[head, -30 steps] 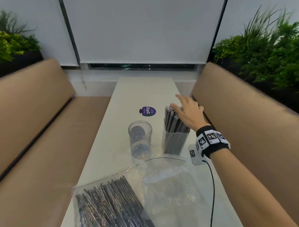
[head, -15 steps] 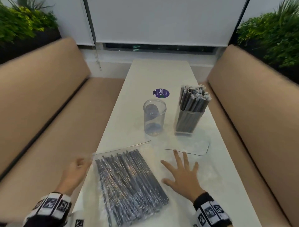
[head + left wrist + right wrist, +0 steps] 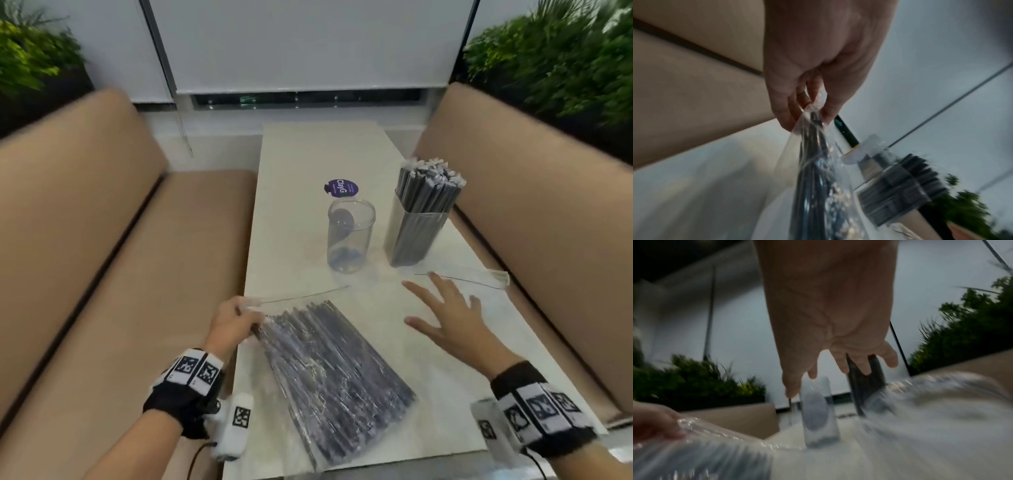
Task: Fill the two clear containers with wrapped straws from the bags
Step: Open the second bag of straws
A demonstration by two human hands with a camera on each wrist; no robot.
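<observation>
Glossy crinkled plastic bag [image 3: 329,373], clear smooth containers [image 3: 349,236] (plastic-looking), matt pale tabletop [image 3: 301,164], matt tan upholstery [image 3: 102,212]

I count two clear containers, one empty [image 3: 350,236] and one packed with straws [image 3: 416,226], two plastic bags, one full [image 3: 329,370] and one flat [image 3: 462,284], and one purple sticker [image 3: 340,188].

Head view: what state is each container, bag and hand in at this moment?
Round container: upright, no straws.
Square container: upright, packed with wrapped straws.
Full straw bag: lying flat, corner pinched.
Emptied bag: flat, behind right hand.
Left hand: pinching bag corner.
Right hand: fingers spread, holding nothing.
</observation>
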